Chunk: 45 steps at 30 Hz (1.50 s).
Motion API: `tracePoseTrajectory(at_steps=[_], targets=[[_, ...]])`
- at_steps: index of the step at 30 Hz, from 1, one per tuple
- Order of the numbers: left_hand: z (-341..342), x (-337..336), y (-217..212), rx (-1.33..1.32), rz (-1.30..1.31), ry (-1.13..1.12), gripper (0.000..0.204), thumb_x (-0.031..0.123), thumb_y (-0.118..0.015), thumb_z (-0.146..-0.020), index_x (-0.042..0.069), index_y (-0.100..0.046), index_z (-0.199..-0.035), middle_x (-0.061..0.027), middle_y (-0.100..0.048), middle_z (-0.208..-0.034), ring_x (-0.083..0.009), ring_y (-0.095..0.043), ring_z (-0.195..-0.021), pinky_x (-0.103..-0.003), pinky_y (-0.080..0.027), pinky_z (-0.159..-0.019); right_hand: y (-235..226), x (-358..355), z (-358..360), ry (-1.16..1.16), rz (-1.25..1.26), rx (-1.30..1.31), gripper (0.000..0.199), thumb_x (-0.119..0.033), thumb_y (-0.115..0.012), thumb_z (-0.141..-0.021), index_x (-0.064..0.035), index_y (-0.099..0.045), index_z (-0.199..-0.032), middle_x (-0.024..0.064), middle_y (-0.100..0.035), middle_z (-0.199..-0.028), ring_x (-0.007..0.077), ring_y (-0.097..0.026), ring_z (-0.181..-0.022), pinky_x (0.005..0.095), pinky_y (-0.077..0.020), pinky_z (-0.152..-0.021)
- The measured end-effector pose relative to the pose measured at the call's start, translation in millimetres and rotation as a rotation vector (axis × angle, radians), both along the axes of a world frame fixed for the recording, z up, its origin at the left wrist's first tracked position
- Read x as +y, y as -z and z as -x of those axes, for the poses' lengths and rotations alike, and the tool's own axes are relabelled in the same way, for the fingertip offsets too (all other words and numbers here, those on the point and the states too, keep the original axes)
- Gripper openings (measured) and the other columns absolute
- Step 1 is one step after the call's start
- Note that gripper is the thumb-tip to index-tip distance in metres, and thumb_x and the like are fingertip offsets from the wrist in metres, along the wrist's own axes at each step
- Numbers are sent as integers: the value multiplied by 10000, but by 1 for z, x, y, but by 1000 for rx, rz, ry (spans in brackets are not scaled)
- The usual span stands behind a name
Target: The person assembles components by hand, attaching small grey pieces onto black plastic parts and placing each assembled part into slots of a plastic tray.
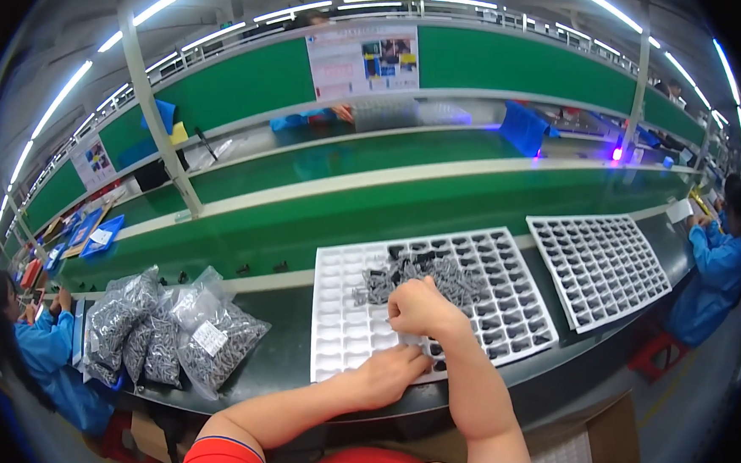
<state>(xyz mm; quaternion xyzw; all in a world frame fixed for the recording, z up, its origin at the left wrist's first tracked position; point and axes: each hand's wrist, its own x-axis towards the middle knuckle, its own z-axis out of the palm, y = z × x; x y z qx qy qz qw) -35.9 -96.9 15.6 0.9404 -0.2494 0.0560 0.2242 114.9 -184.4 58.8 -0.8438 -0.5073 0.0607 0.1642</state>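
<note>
Tabletop beneath white tray
Right hand by its grey parts, left hand at its near edge; I can't tell either grip

Over my head hang many white fluorescent tubes, in rows that go far back into the hall. Across the hall runs a long green partition, and on it is fixed a large printed poster. Pale posts rise in front of it. Below lie long green surfaces, which a whitish rail divides. Nearest is a dark-topped workbench. At the right, a red stool stands on the grey floor.
</note>
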Motion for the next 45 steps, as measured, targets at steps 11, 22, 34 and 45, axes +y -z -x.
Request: tracePoseTrajectory(at_steps=[11, 22, 34, 45], targets=[[-8, 16, 8, -50, 149, 6, 179, 100, -656, -896, 44, -645, -1065, -156, -607, -965, -375, -630, -863, -451, -543, -747, 6, 1, -14, 131, -491, 155, 111, -91, -666, -792, -20, -739, -836, 178, -719, -814, 367, -699, -818, 439, -557, -785], [-21, 52, -19, -260, 458, -268, 134, -1, -717, -866, 23, -631, -965, -127, -655, -881, -269, -654, -782, -338, -537, -700, 19, 8, -19, 92, -539, 86, 92, -35, -673, -846, 3, -740, -897, 172, -705, -909, 335, -688, -842, 391, -549, -781], [-45, 96, 19, -96, 894, -528, 142, -2, -703, -916, -5, -650, -1047, -16, -677, -901, -64, -618, -774, -226, -524, -695, 18, 15, -9, 139, -666, 113, 117, -7, -693, -846, 14, -708, -961, 142, -688, -883, 260, -675, -789, 355, -540, -717], [-44, 93, 14, 71, 1007, -522, 125, 31, -686, -915, -5, -710, -1032, -40, -669, -896, -82, -617, -759, -245, -514, -661, 27, 33, 11, 18, -806, 547, 100, -28, -736, -870, 17, -718, -958, 54, -707, -852, 89, -640, -733, 251, -519, -664]])
